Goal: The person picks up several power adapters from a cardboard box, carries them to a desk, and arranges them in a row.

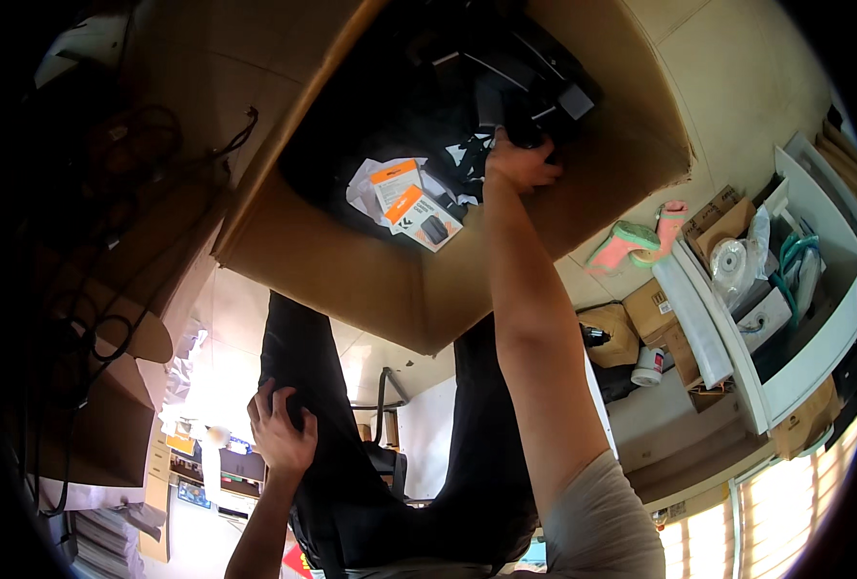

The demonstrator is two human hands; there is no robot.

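A large open cardboard box (341, 275) stands in front of me with dark contents. My right hand (523, 164) reaches into its right side, fingers curled at dark items; what they hold, if anything, I cannot make out. Just beyond it are several black and grey box-shaped items (491, 101). Left of that hand lie two small white-and-orange packages (430, 220), the nearer one picturing a dark device, on crumpled white paper (363, 193). Outside the box my left hand (282, 434) rests on my black-trousered leg (327, 473), fingers apart.
Dark cables (110, 318) hang at the left beside another carton (100, 434). Pink-and-green boots (631, 241) lie on the floor to the right. Beyond them stands a white open drawer (814, 357) of packed goods, with small cartons (648, 309) and a white tub (648, 367) nearby.
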